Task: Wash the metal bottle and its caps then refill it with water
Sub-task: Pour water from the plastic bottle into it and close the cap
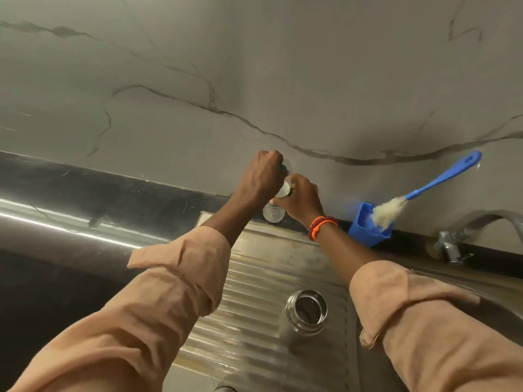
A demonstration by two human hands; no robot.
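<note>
left hand (pixel 264 172): curled over the green top of the soap bottle (pixel 274 212) at the back ledge, gripping it, I'd say to press or twist soap out
right hand (pixel 301 198): wrapped round the soap bottle's neck just below my left, holding it steady so the top can be worked
metal bottle (pixel 306 311): upright and uncapped on the ribbed drainboard (pixel 254 278), well behind both hands, between my forearms, mouth up, ready for soap
caps: I can't see them
brush (pixel 418 193): leaning in its blue holder (pixel 365 226), just right of my right wrist, within reach for scrubbing
tap (pixel 481 222): farther right, not running
</note>
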